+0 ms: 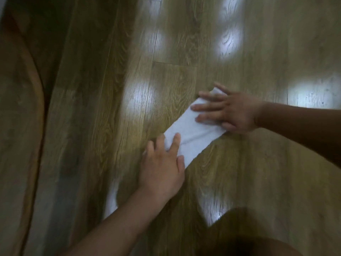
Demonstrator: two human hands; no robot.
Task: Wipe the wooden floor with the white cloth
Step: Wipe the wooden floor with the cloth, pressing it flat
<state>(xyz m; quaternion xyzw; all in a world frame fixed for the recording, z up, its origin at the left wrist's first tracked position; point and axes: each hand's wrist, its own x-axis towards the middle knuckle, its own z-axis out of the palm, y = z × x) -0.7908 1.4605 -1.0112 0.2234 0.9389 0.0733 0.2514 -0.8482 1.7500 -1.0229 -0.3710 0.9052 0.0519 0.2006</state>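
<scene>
White cloth (193,130): folded into a long strip. It lies flat on the wooden floor (173,76), slanting from near-left to far-right, in the middle of the view.
Handling: I judge it light, soft and limp. It will bunch or unfold if it is pushed from one end only, and on this glossy floor it should slide easily.
Where to hold: pressing down on both ends seems best, with flat palms rather than a pinch, so the strip stays spread.
Left hand (162,163): it reaches from the near side and its fingers (176,143) lie nearly straight and a little apart on the near-left end.
Right hand (230,111): it comes in from the right with the palm down, and its fingers (206,108) are spread and flat on the far-right end.
Arms: both forearms are stretched out low over the floor.
</scene>
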